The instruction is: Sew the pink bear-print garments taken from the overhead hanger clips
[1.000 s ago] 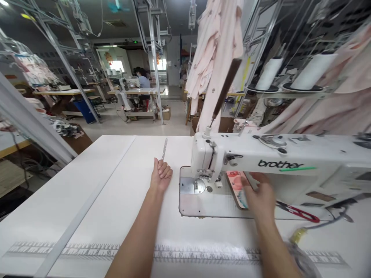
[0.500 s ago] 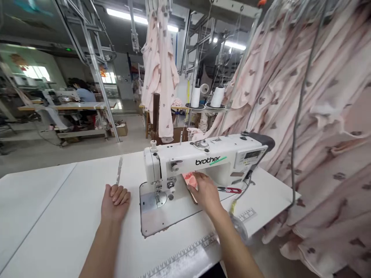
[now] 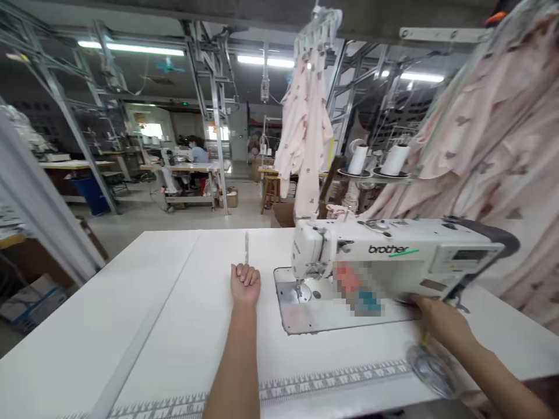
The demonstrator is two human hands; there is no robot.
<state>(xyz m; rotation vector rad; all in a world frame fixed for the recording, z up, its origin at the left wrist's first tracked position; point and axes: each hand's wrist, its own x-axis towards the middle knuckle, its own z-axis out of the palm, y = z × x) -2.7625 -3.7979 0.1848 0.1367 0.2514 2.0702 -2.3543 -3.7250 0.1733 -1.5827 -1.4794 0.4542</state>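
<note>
Sewing workroom, background: ceiling tubes point(image 3: 131, 49) are glowing; a co-worker point(image 3: 200, 155) in a light blue top is sitting at a far table point(image 3: 177, 167); a blue bin point(image 3: 92, 195) is standing at the left.

Garments, pale pink with dark print: one bunch point(image 3: 303, 134) is hanging beyond the machine; a larger row point(image 3: 493, 145) is filling the right side.

Worktable point(image 3: 192, 326), white: a printed ruler band point(image 3: 332, 382) is running along the near side; a short narrow strip point(image 3: 247, 247) is lying just beyond the left knuckles.

Sewing machine point(image 3: 379, 250), white, marked "brother": it is occupying the right half of the tabletop, its needle end facing left. Two white thread cones point(image 3: 358, 159) are standing on dark discs behind it.

Item point(image 3: 358, 290), red and blue, pixelated: it is lying on the machine bed point(image 3: 301, 317), beneath the arm.

Left hand point(image 3: 245, 285): fingers are curling into a loose fist, left of the bed; any contents are hiding from view.

Right hand point(image 3: 439, 314): it is reaching under the machine's right end; blur is masking the fingertips, so one cannot judge their spread or any hold. A clear round object point(image 3: 431, 369) is lying just below it.
</note>
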